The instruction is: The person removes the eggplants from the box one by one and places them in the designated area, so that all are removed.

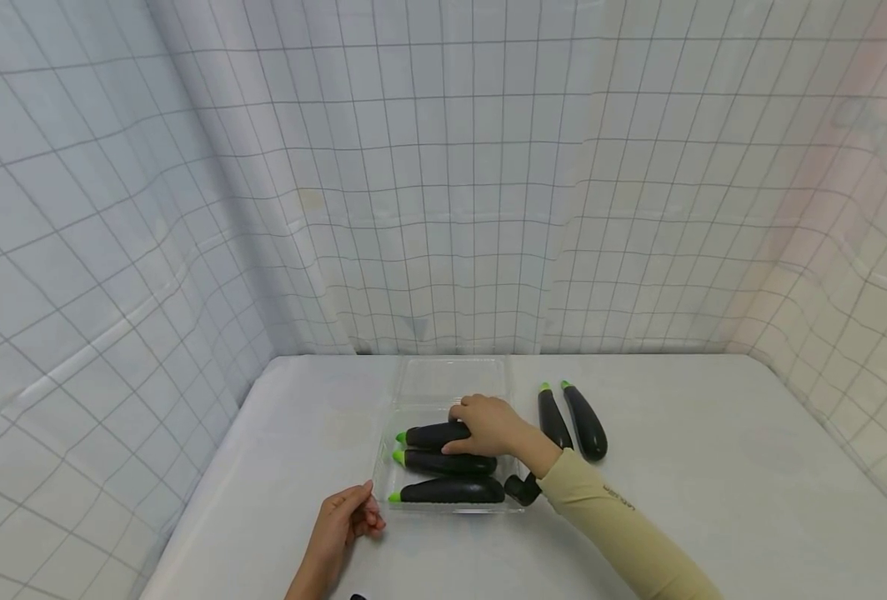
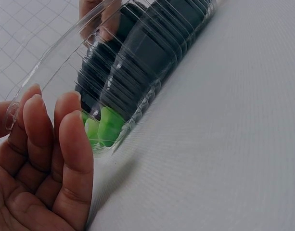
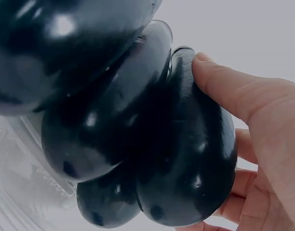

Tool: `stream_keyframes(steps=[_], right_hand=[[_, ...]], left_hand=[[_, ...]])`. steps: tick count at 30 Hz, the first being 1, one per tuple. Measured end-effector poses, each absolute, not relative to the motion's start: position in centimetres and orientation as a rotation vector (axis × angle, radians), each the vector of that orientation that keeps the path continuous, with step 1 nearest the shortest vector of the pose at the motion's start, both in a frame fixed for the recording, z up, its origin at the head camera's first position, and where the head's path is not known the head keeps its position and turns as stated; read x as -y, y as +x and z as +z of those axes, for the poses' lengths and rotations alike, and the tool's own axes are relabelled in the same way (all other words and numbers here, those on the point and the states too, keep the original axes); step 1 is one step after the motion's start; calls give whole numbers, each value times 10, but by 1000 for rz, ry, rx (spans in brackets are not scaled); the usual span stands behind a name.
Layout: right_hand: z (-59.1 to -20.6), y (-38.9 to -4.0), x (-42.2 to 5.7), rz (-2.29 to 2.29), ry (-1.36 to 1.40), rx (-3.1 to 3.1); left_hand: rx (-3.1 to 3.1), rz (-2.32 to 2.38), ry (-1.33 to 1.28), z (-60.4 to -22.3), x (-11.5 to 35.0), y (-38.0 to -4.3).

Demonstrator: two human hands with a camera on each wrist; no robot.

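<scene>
A clear plastic clamshell box [image 1: 514,508] lies open on the table, its lid [image 1: 454,379] folded back. Black eggplants with bright green stem ends lie side by side in it: a front eggplant [image 1: 451,490], a middle eggplant [image 1: 447,463] and a back eggplant [image 1: 432,435]. My right hand [image 1: 492,429] grips the back eggplant, thumb on the near side; the right wrist view shows this gripped eggplant [image 3: 190,154] beside several others. At the box's front left corner, my left hand [image 1: 342,521] pinches the rim between thumb and fingers [image 2: 75,144].
Right of the box, two more eggplants lie on the white table: an inner eggplant [image 1: 552,417], partly behind the right forearm, and an outer eggplant [image 1: 586,423]. A checked white curtain [image 1: 443,208] surrounds the table at the back and sides.
</scene>
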State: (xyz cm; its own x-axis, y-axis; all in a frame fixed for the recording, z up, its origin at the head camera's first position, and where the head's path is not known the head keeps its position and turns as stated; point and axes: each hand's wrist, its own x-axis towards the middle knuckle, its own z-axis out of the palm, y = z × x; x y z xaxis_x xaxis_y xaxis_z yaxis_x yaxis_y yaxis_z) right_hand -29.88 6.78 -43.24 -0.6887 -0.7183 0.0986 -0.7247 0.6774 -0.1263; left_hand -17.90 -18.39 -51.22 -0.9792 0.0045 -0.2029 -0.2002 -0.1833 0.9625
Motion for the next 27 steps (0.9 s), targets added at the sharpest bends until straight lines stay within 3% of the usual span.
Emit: stream_keyframes(steps=[27], right_hand=[[-423,-291,-70,443,1113,2771]], left_hand=[[-1937,2288,-226,-512,183,-179]])
